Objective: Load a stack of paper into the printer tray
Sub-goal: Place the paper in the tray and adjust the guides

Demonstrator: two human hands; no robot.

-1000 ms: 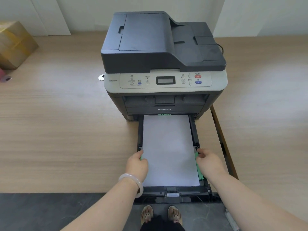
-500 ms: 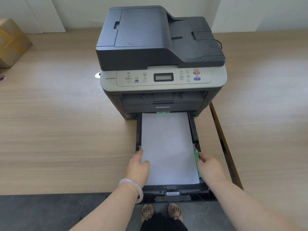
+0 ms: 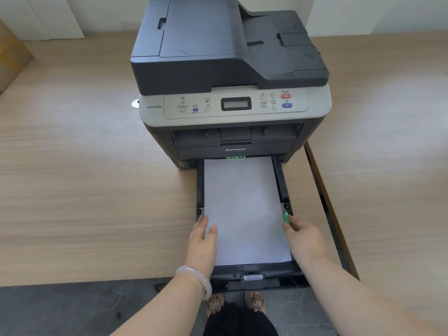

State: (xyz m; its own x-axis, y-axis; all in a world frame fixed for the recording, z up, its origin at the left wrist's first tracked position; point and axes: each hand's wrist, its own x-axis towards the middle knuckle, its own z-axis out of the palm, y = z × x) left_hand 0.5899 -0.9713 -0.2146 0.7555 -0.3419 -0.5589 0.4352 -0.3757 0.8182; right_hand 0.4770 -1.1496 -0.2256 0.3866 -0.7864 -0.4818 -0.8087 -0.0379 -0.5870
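Note:
A dark grey and silver printer [image 3: 230, 69] stands on a wooden table. Its black paper tray [image 3: 281, 180] is pulled out toward me, with a white stack of paper [image 3: 242, 204] lying flat inside. My left hand [image 3: 202, 241] rests at the tray's left side, fingers spread, with the thumb on the paper's left edge. My right hand [image 3: 304, 238] is at the right side, its fingers pinched on the green paper guide [image 3: 286, 218]. A pale bangle sits on my left wrist.
The wooden table [image 3: 84, 190] spreads to both sides, with a gap [image 3: 322, 202] between two tabletops right of the tray. A cardboard box [image 3: 9, 59] sits at the far left. A small round metal piece [image 3: 135, 103] lies left of the printer. Dark floor and my sandalled feet are below.
My left hand slid down the tray's left side and now lies flatter on the paper edge. My right hand stayed on the green guide. The camera moved closer to the printer.

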